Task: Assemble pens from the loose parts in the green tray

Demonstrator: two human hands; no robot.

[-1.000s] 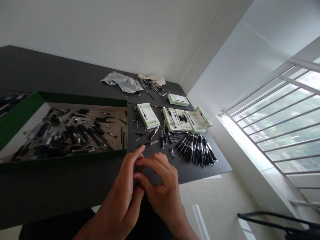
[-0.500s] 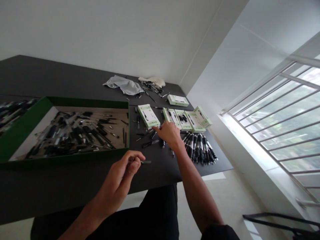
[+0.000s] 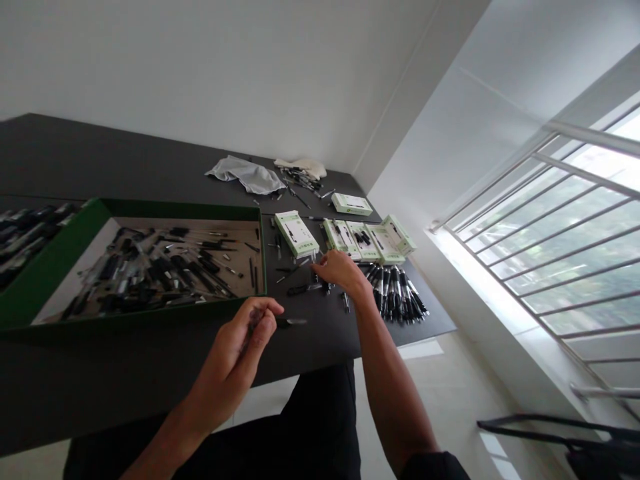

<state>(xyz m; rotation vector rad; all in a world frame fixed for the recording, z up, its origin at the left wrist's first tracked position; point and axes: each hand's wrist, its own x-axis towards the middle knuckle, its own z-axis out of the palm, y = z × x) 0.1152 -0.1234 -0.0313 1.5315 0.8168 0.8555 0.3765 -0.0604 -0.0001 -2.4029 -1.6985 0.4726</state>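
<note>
My left hand point(image 3: 245, 347) is closed around a pen point(image 3: 293, 322); its dark and greyish end sticks out to the right past the fingers, the rest hidden in the palm. Over the loose pen parts point(image 3: 300, 289) on the table, my right hand point(image 3: 341, 270) has its thumb and fingers drawn together. Whatever lies between those fingertips is too small to make out. A white and green pen box point(image 3: 297, 235) lies just beyond them. Right of my right wrist, a fanned bundle of black pens point(image 3: 397, 293) rests near the table's edge.
A green-sided tray point(image 3: 180, 212) full of pen parts stands at left, with more pens point(image 3: 30, 233) beyond its wall. Opened pen boxes point(image 3: 367, 241) and another box point(image 3: 351, 204) lie at right. A grey cloth point(image 3: 246, 175) and a cream cloth point(image 3: 303, 167) lie toward the wall.
My right hand has drawn back slightly toward me from the boxes, and a small silvery part now shows by the right forearm. My left hand keeps the pen in nearly the same place.
</note>
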